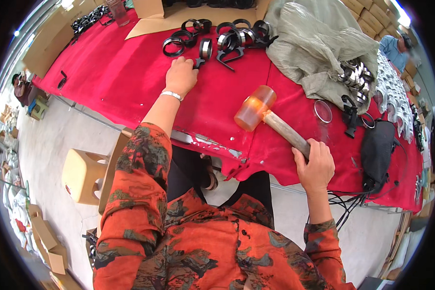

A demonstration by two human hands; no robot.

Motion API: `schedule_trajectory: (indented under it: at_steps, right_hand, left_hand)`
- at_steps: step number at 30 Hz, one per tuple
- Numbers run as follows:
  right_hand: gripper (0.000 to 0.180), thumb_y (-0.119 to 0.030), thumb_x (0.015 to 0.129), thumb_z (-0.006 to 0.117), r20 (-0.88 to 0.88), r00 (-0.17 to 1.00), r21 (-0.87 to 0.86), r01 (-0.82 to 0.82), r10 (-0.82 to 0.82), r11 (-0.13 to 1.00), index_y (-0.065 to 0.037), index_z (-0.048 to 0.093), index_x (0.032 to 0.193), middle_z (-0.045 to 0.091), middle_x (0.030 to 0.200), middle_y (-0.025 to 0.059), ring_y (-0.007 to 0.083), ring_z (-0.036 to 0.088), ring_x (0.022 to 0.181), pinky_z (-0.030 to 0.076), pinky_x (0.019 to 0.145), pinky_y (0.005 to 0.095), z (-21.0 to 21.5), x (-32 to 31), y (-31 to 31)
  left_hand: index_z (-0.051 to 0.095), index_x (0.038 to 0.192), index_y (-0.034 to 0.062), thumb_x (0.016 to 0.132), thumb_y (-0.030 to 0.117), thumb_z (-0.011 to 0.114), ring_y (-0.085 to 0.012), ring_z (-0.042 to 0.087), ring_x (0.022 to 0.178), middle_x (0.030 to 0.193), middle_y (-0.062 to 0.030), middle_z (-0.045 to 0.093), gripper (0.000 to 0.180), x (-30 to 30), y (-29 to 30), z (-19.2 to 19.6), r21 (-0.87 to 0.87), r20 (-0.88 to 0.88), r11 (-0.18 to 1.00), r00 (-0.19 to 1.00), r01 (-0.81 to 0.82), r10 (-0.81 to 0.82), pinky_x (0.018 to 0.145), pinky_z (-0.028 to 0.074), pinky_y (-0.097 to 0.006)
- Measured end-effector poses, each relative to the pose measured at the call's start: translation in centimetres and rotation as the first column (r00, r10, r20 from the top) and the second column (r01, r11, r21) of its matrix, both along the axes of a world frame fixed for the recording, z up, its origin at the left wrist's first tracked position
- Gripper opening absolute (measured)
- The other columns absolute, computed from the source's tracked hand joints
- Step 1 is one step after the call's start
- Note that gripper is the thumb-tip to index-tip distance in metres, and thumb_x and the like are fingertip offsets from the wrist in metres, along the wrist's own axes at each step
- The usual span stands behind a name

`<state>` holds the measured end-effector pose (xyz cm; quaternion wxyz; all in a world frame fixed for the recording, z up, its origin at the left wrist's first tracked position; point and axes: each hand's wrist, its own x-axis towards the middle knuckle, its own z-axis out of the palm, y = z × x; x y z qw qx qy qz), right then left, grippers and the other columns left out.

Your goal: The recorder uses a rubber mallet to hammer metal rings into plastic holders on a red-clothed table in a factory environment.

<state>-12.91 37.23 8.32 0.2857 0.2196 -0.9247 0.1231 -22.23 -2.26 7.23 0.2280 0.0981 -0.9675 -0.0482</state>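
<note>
My right hand (316,165) is closed round the end of the wooden handle of a mallet (286,129). The mallet's head, translucent orange, rests on the red cloth. Farther off to the left, my left hand (181,77) pinches the short black handle of a black ring with a silver metal band (206,49). Several similar black rings (173,47) lie just beyond it, some with metal bands inside. A loose clear-looking ring with a thin rim (323,111) lies right of the mallet, near a black handled piece (350,116).
A grey woven sack (319,43) spills silver bands (356,77) at the right. Past it lie many shiny metal parts (394,101). A black mesh pouch (378,154) sits near the table's right edge, with cables below. An open cardboard box (147,28) stands at the back; a stool (83,176) is at left.
</note>
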Motion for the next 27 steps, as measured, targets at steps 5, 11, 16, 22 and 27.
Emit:
schedule_trajectory:
  at_steps: [5, 11, 16, 22, 27]
  right_hand:
    - [0.038, -0.03, 0.075, 0.074, 0.009, 1.0, 0.016, -0.006, 0.006, 1.0, -0.004, 0.059, 0.097, 0.055, 0.08, 0.0081, 0.0271, 0.056, 0.075, 0.046, 0.062, 0.0386, 0.2, 0.0, -0.2]
    - [0.034, -0.034, 0.079, 0.07, 0.118, 0.993, 0.076, -0.017, 0.008, 0.997, -0.005, 0.053, 0.087, 0.056, 0.083, 0.0125, 0.0334, 0.057, 0.079, 0.047, 0.065, 0.0445, 0.3, -0.9, 0.5]
    - [0.042, -0.039, 0.087, 0.064, 0.542, 0.826, -0.092, -0.125, 0.155, 0.988, 0.0, 0.053, 0.077, 0.058, 0.064, 0.0144, 0.0331, 0.059, 0.059, 0.045, 0.057, 0.0424, 3.4, -0.7, -0.9]
    - [0.033, -0.03, 0.092, 0.061, 0.571, 0.522, -0.653, -0.179, 0.633, 0.736, 0.0, 0.052, 0.082, 0.053, 0.06, 0.0022, 0.0088, 0.05, 0.05, 0.04, 0.047, 0.0252, 6.3, 5.2, -7.1]
    - [0.03, -0.029, 0.093, 0.058, 0.709, 0.455, -0.573, -0.076, 0.54, 0.816, 0.0, 0.049, 0.095, 0.054, 0.064, 0.0037, 0.0088, 0.052, 0.052, 0.042, 0.048, 0.0258, 1.6, 7.6, -8.1]
  left_hand:
    - [0.06, 0.093, 0.0034, 0.086, 0.018, 0.057, -0.0303, 0.061, 0.084, 0.091, -0.0126, 0.063, 0.016, 4.4, -0.2, 1.7, 0.338, 0.086, 0.937, 0.989, 0.086, -0.122, 0.076, 0.05, -0.039]
    - [0.054, 0.091, 0.0053, 0.097, 0.021, 0.048, -0.012, 0.06, 0.071, 0.081, -0.0055, 0.063, 0.018, 16.7, 1.4, 3.4, 0.989, -0.011, 0.136, 0.963, 0.049, -0.27, 0.06, 0.048, -0.024]
    - [0.054, 0.091, 0.0086, 0.099, 0.029, 0.049, -0.0089, 0.058, 0.07, 0.076, -0.0004, 0.058, 0.023, 21.9, 1.2, -1.6, 0.998, -0.005, 0.057, 0.987, 0.014, -0.161, 0.06, 0.044, -0.02]
    - [0.052, 0.089, 0.0077, 0.1, 0.031, 0.045, -0.0074, 0.053, 0.064, 0.076, 0.0003, 0.056, 0.027, 22.0, 2.7, -7.5, 0.95, -0.206, 0.215, 0.972, 0.226, -0.109, 0.055, 0.042, -0.021]
    - [0.05, 0.088, 0.0054, 0.1, 0.033, 0.044, -0.0072, 0.048, 0.056, 0.072, -0.001, 0.054, 0.031, 21.4, 3.9, -7.3, 0.893, -0.235, 0.38, 0.97, 0.243, -0.066, 0.051, 0.04, -0.022]
